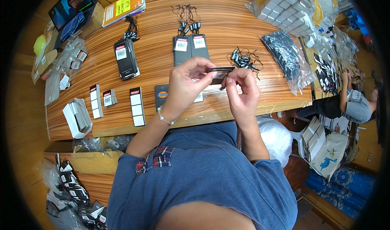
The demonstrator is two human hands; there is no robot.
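Above the table's front edge, my left hand point(187, 83) pinches a dark hang tag point(222, 69), seen nearly edge-on. My right hand point(243, 92) is closed at the tag's right end, thumb and forefinger pressed together on a black tag string; a short dark end point(222, 87) pokes out beside the thumb. Beneath my left hand lies a dark card with a round logo point(161, 95), partly covered by the wrist. Just beyond the hands are two stacks of grey tags point(181, 53) with white stickers, black strings fanned out behind. A loose pile of black strings point(245, 59) lies to the right.
Left on the table are a black tag stack point(126, 59), sticker strips point(137, 108), a small sticker stack point(109, 98) and a white box of cards point(77, 118). Right are a plastic bag of black strings point(286, 57) and bundled white boxes point(282, 10). Another person point(355, 104) sits far right.
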